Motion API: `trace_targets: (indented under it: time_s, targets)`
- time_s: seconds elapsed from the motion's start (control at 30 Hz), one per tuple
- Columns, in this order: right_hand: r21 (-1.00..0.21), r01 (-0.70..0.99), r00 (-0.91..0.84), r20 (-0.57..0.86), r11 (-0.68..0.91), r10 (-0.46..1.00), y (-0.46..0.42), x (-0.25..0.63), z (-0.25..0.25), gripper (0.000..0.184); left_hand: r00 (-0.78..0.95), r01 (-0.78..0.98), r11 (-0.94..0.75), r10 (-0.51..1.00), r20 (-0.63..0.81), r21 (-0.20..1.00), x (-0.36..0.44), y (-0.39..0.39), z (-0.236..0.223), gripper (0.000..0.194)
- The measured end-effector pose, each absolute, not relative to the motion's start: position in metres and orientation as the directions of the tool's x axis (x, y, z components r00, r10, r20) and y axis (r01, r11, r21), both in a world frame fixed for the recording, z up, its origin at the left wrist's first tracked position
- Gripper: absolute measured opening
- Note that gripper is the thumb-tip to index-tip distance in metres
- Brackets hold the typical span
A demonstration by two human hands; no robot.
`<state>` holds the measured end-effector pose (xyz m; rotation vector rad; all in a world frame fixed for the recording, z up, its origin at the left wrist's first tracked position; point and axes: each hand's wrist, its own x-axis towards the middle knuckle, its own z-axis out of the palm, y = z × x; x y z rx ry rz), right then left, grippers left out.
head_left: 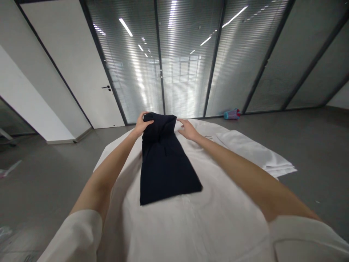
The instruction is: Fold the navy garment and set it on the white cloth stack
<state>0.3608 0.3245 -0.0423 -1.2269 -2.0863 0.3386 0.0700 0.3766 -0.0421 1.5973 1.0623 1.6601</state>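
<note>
Gripping dark cloth (pixel 167 160) at far end — L hand (pixel 143 124). R hand (pixel 188 130) open, fingertips at far R corner. Dark cloth atop white sheet (pixel 196 225); tiny marks (pixel 208 137) unreadable. Blue-red item (pixel 231 114) on floor (pixel 308 145) — contents unclear.

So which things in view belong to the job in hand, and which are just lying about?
In use:
- dark cloth, gripped by the left hand
- right hand, at its far corner
- white cover underneath

Apparently just lying about:
- folded white cloth, right
- blue-and-red object, floor
</note>
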Motion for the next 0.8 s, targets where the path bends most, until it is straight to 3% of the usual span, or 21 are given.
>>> trace_targets:
  time_s: [0.1, 0.17, 0.27, 0.43, 0.5, 0.6, 0.7, 0.8]
  targets:
    - [-0.368, 0.756, -0.403, 0.391, 0.541, 0.828, 0.364, 0.346, -0.033, 0.098, 0.005, 0.166, -0.578, 0.811, 0.585, 0.799, 0.073, 0.369, -0.039, 0.059]
    - [-0.279, 0.804, -0.442, 0.312, 0.525, 0.841, 0.377, 0.336, -0.029, 0.104, 0.067, 0.212, -0.596, 0.799, 0.597, 0.774, 0.076, 0.364, -0.038, 0.059]
    - [-0.178, 0.833, -0.480, 0.237, 0.523, 0.845, 0.383, 0.326, -0.026, 0.093, 0.115, 0.306, -0.628, 0.770, 0.627, 0.715, 0.077, 0.360, -0.037, 0.057]
    - [0.066, 0.817, -0.563, 0.305, 0.573, 0.768, 0.380, 0.319, -0.023, 0.059, 0.122, 0.596, -0.612, 0.708, 0.695, 0.519, 0.075, 0.348, -0.030, 0.060]
    - [0.130, 0.809, -0.582, 0.317, 0.573, 0.749, 0.376, 0.317, -0.021, 0.043, 0.155, 0.753, -0.535, 0.709, 0.688, 0.383, 0.077, 0.338, -0.024, 0.061]
    - [0.186, 0.794, -0.605, 0.343, 0.580, 0.718, 0.363, 0.317, -0.014, 0.032, 0.223, 0.931, -0.355, 0.732, 0.644, 0.080, 0.086, 0.314, -0.014, 0.051]
    - [0.316, 0.728, -0.684, 0.394, 0.608, 0.614, 0.337, 0.323, -0.013, 0.028, 0.339, 0.941, -0.270, 0.750, 0.568, -0.205, 0.096, 0.282, -0.011, 0.034]
    - [0.420, 0.649, -0.759, 0.416, 0.634, 0.501, 0.303, 0.336, -0.029, 0.024, 0.451, 0.880, -0.278, 0.741, 0.498, -0.384, 0.100, 0.247, -0.022, 0.027]
